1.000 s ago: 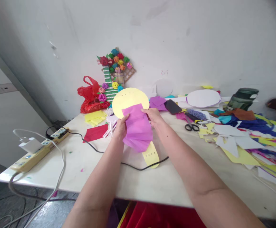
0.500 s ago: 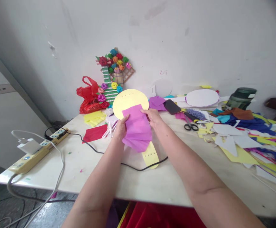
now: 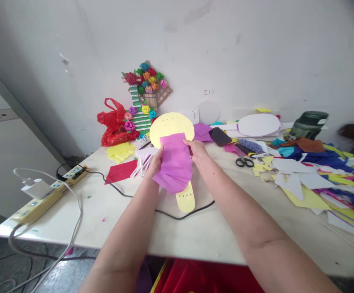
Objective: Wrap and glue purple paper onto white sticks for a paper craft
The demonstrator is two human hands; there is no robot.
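A purple sheet of crepe paper (image 3: 176,160) is stretched between my hands, its lower part fanned out in pleats. My left hand (image 3: 155,163) pinches its left edge, thumb on top. At the upper right corner, my right hand (image 3: 198,151) grips the sheet between thumb and fingers. Behind the purple paper is a pale yellow cutout (image 3: 171,123) with a rounded top, a row of small holes and a narrow tab (image 3: 185,199) showing below. The sheet covers its middle. Whether my hidden fingers also hold the cutout, I cannot tell.
A black cable (image 3: 177,218) crosses the table in front. To the left lie a power strip (image 3: 47,199), red paper (image 3: 120,171) and yellow paper (image 3: 121,151). Scissors (image 3: 244,162), a phone (image 3: 220,136) and paper scraps (image 3: 307,179) are on the right. Paper flowers (image 3: 150,79) lean on the wall.
The purple paper and yellow cutout have turned more upright. The cutout's round top has shifted slightly right and its lower tab left. Both hands keep their hold.
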